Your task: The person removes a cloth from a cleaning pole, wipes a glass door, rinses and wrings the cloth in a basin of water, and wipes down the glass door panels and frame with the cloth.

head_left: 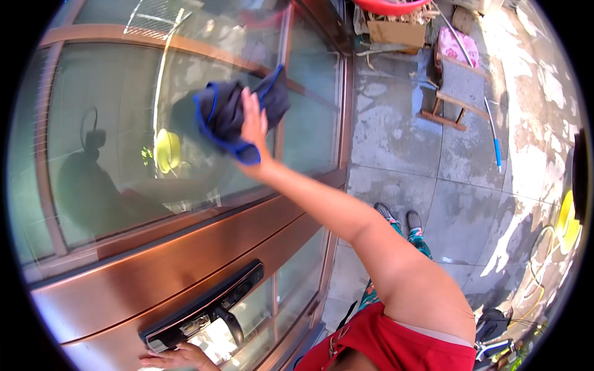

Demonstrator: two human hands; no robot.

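My right hand (253,123) holds a dark cloth (232,110) with blue edging against the upper glass of a brown-framed door (204,238). Its fingers lie over the bunched fabric, and the cloth spreads out on both sides of them. At the bottom left, my left hand (179,357) rests by the lower end of the black door handle (201,306), fingers apart and nothing visible in them. The bottom of that hand is cut off by the view's edge.
A stool (461,83) stands on the paved floor (402,148) near a blue-handled pole (497,154). Behind are a cardboard box (396,34) and a red basin (396,6). A yellow reel (568,222) and a hose (538,266) are at the right.
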